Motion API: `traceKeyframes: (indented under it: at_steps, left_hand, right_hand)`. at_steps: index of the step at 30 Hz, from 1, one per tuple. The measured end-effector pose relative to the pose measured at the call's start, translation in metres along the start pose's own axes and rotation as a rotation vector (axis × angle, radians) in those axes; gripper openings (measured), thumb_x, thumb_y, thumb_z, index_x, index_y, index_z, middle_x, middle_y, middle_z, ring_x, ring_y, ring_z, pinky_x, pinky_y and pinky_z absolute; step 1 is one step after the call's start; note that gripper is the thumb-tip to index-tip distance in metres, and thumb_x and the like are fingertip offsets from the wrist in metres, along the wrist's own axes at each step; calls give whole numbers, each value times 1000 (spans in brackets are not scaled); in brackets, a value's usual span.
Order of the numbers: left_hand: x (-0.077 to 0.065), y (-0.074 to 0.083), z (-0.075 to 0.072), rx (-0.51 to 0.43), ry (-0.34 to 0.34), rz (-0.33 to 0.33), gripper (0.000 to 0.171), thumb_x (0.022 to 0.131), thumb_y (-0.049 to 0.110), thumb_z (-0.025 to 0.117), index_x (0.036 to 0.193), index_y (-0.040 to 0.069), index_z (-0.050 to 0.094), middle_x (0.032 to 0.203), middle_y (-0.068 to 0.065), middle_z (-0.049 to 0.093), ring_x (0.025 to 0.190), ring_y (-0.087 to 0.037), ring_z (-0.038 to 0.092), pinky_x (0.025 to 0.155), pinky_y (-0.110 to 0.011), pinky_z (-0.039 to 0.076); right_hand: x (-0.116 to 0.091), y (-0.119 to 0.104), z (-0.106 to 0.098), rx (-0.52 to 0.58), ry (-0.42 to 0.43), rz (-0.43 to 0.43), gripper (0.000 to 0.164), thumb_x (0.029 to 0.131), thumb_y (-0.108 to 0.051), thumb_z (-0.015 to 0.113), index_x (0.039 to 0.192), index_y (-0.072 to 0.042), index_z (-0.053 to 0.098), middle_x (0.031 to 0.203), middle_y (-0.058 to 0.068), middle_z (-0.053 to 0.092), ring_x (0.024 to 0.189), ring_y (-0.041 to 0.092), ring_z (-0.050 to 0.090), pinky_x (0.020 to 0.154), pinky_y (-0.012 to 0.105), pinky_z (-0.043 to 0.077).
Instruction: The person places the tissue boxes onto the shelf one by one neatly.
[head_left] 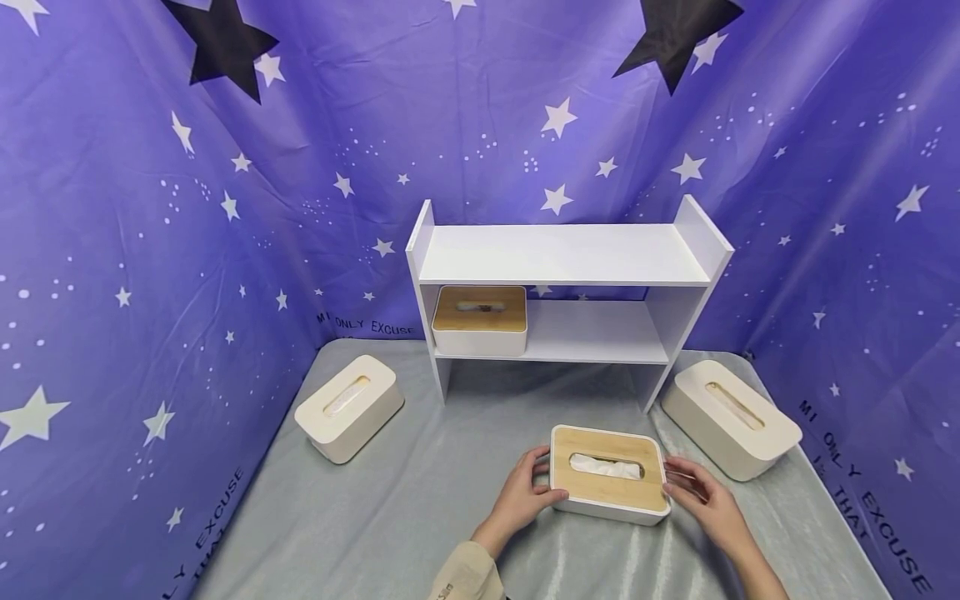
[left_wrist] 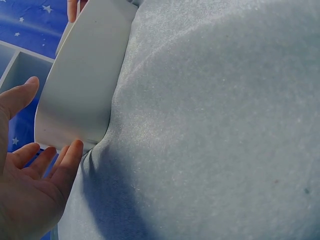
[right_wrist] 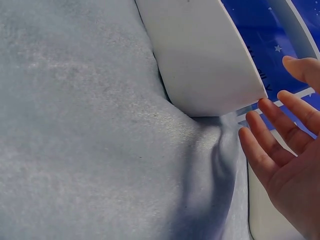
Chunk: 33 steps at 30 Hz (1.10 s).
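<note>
Four tissue boxes are showing: two wood-topped, two cream. One wood-topped tissue box (head_left: 607,487) is sitting on the grey surface (head_left: 420,517), before one white shelf unit (head_left: 562,252). Two hands are flanking it: the left grip (head_left: 517,500) and right grip (head_left: 708,500) are both lying loose at its ends, neither clasping. The second wood-topped box (head_left: 480,342) is occupying the lower shelf; two cream boxes (head_left: 731,425) are standing either side.
</note>
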<state>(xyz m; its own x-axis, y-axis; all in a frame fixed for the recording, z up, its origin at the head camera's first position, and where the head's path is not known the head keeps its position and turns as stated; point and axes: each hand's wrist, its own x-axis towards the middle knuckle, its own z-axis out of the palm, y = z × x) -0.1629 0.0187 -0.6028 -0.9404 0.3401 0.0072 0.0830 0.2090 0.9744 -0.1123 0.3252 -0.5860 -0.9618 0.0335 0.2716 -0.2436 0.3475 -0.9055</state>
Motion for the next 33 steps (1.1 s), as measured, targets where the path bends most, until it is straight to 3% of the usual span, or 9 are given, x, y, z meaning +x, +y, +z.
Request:
traceKeyframes:
  at_steps: [9, 18, 26, 33]
  left_hand:
    - [0, 1, 0, -14, 0, -7, 75, 80, 7, 83, 143, -4, 44, 142, -27, 48, 126, -40, 57, 87, -22, 60]
    - [0, 0, 0, -8, -1, -3, 75, 80, 9, 83, 143, -4, 44, 140, -26, 49, 125, -39, 57, 88, -25, 60]
    - [1, -2, 1, -1, 9, -4, 73, 80, 8, 83, 143, 1, 46, 140, -23, 51, 125, -38, 57, 88, -26, 60]
    - [0, -2, 1, -6, -5, -2, 74, 78, 5, 83, 143, 2, 47, 141, -23, 50, 126, -38, 57, 88, -27, 61]
  right_hand:
    - [-6, 1, 3, 18, 2, 11, 42, 90, 8, 64, 127, 22, 49, 119, -31, 59, 101, -13, 61, 84, 3, 50]
    - [-11, -1, 7, 32, -17, 118, 52, 90, 4, 67, 134, 18, 44, 120, -35, 54, 101, -13, 59, 81, 6, 52]
    - [-14, 5, 9, 188, -37, 27, 58, 84, 18, 64, 136, 22, 39, 130, -29, 55, 106, -10, 61, 83, 7, 54]
    - [-18, 7, 11, 226, -42, 50, 63, 84, 17, 65, 138, 23, 34, 133, -30, 53, 110, -13, 58, 85, 6, 53]
